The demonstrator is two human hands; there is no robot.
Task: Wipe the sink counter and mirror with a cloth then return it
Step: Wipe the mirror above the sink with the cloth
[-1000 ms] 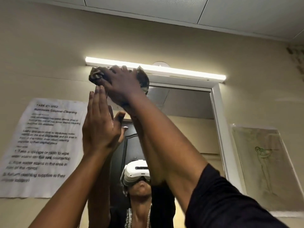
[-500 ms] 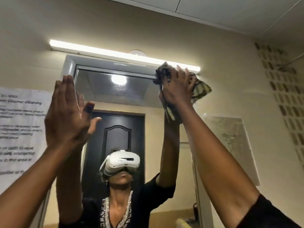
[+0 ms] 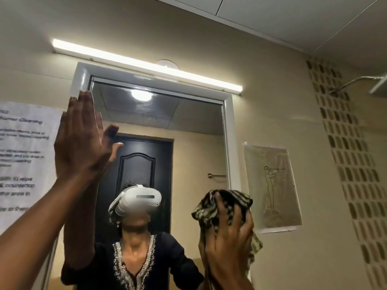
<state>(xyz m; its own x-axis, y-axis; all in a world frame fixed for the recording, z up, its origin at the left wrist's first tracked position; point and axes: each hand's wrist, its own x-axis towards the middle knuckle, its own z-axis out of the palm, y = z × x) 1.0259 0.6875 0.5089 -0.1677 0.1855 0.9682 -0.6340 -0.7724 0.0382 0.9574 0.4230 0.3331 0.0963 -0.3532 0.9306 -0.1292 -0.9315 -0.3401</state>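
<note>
The white-framed mirror [image 3: 188, 126] hangs on the beige wall and reflects a person with a white headset and a dark door. My right hand [image 3: 227, 233] presses a bunched striped cloth [image 3: 211, 208] against the lower right part of the glass, near the frame's right edge. My left hand [image 3: 81, 139] is raised flat with straight fingers, palm laid on the mirror's upper left side and holding nothing. The sink counter is out of view.
A lit tube lamp [image 3: 146, 63] runs above the mirror. A printed task sheet [image 3: 23, 155] hangs on the wall at the left, a line drawing [image 3: 272, 187] at the right. A shower head [image 3: 377, 82] juts in at the far right.
My right hand has dragged the cloth from the mirror's top right corner down its right side to the lower part. The left hand has stayed flat on the glass.
</note>
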